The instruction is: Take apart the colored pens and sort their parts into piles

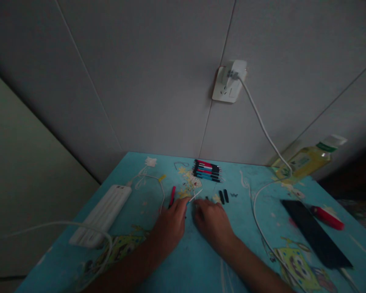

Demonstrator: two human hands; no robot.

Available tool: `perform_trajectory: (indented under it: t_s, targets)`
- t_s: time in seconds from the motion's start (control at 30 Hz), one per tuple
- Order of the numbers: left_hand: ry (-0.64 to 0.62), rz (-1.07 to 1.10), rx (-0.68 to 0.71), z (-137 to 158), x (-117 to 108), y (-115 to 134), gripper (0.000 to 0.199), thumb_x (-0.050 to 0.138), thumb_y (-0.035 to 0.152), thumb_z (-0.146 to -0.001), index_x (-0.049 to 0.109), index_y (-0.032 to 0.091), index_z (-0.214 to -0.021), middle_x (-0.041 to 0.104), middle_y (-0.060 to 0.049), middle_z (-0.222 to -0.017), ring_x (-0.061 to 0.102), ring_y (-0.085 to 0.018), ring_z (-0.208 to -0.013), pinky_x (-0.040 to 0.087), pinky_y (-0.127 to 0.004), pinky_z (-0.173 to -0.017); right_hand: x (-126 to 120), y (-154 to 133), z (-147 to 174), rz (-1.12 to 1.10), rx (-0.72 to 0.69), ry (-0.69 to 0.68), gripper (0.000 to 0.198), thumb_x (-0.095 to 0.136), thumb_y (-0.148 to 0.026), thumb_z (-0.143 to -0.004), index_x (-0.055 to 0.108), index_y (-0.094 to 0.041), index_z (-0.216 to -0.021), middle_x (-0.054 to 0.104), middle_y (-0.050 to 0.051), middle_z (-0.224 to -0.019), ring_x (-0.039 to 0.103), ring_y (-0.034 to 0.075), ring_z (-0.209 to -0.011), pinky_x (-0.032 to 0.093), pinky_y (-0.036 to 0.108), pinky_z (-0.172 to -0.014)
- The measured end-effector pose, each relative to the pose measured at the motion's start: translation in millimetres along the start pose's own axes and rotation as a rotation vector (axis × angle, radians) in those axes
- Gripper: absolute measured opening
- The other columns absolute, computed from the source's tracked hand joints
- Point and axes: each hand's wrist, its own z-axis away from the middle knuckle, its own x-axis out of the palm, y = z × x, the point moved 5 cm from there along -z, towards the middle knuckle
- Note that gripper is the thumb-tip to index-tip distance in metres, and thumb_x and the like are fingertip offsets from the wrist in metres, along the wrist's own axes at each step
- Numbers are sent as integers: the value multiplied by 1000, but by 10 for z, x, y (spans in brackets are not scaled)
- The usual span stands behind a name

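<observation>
Bare forearms (131, 260), lower centre: left hand (172, 219) pinches a slim white plastic-looking stick (195, 195), best held steady; right hand (213, 221), grip indiscernible.

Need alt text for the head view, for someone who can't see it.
The left hand holds a thin white rod close to the curled right hand at a blue table. Beyond lies a row of pens; a power strip sits left, a bottle of yellow liquid right.

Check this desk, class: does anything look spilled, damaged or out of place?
No spill or damage shows. One red piece lies apart from the row of pens, beside the left hand. The bottle looks tilted, though the wide view may cause that.
</observation>
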Motion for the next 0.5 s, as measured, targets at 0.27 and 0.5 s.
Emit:
perform_trajectory:
  t_s: [0.27, 0.5]
  targets:
    - [1, 51, 67, 14, -5, 44, 41, 35, 11, -97, 44, 21, -135, 64, -12, -125, 65, -27, -107, 48, -45, -92, -6, 94, -11, -625, 50, 122, 30, 51, -33, -96, 66, -18, -118, 71, 4, -85, 63, 17, -72, 47, 28, -68]
    - [-29, 65, 109, 48, -25, 144, 40, 33, 15, -100, 44, 22, -138, 66, -9, -122, 67, -24, -103, 48, -41, -95, -303, 284, 15, -1021, 122, 316, 31, 53, -44, -96, 68, -17, -92, 64, 1, -74, 57, 14, -68, 46, 25, -63]
